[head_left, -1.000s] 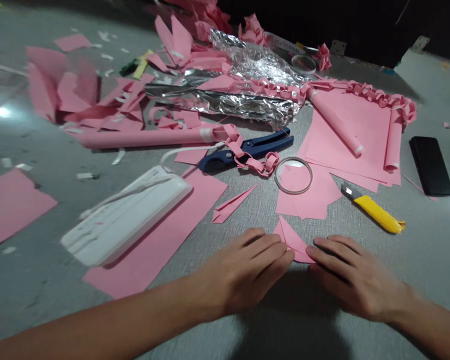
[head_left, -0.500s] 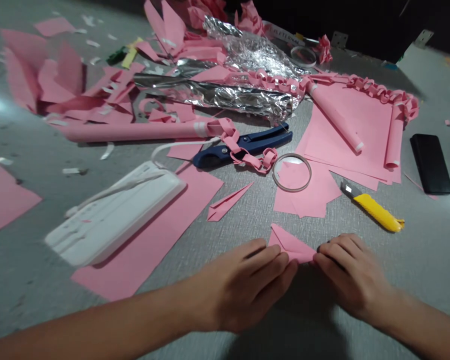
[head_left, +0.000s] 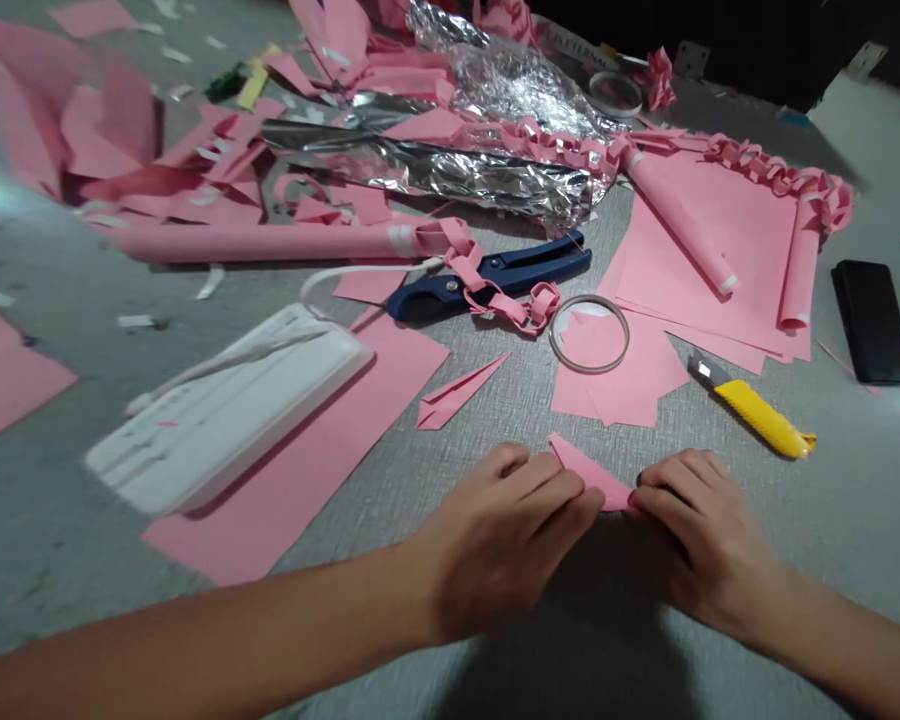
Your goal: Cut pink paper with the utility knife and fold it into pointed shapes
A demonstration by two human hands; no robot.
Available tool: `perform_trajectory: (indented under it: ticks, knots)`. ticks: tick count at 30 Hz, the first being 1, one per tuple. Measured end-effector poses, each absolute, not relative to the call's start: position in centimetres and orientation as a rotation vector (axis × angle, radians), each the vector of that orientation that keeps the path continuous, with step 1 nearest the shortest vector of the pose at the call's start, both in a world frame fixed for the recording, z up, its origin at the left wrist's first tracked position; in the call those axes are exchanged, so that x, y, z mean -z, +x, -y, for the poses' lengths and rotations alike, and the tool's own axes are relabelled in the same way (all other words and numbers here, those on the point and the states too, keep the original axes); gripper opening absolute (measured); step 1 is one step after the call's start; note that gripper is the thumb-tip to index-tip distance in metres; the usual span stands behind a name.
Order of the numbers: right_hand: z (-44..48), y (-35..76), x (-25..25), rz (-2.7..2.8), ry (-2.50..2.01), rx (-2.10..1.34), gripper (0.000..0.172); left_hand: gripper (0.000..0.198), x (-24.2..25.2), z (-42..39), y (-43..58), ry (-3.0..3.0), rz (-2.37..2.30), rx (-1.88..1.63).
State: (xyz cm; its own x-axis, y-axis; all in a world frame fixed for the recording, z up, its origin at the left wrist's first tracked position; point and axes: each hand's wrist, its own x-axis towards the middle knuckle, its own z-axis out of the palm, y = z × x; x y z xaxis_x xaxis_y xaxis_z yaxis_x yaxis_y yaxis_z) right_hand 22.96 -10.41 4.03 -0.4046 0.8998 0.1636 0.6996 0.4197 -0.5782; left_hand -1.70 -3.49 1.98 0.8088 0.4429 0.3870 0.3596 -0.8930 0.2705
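A small folded piece of pink paper is between my two hands, low over the grey table. My left hand is closed on its left part, and the fingers cover much of the paper. At the paper's pointed right end, my right hand pinches the tip between thumb and fingers. Beyond my left hand lies a narrow folded pink paper piece. Small pink paper squares lie farther out, under a roll of tape. To the right rests a yellow box cutter.
A white power strip lies at left on a pink sheet. Blue-handled scissors or cutters sit mid-table under a pink paper chain. Crumpled foil, pink sheets and a black phone lie farther back and right.
My left fingers have moved over the paper and cover more of it; less of its folded face shows. My right hand keeps its pinch on the tip. The view has shifted slightly.
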Motion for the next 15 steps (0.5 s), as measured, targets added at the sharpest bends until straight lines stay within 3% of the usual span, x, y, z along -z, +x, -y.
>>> perform_trajectory:
  ticks: [9, 15]
  knots:
    - [9.90, 22.80, -4.19, 2.171, -1.382, -0.645, 0.017, 0.030, -2.40, 2.92, -1.24, 2.850, -0.652, -0.680]
    - [9.82, 23.04, -4.08, 2.196, -1.361, -0.615, 0.017, 0.022, -2.19, 2.70, -1.45, 2.870, -0.621, -0.722]
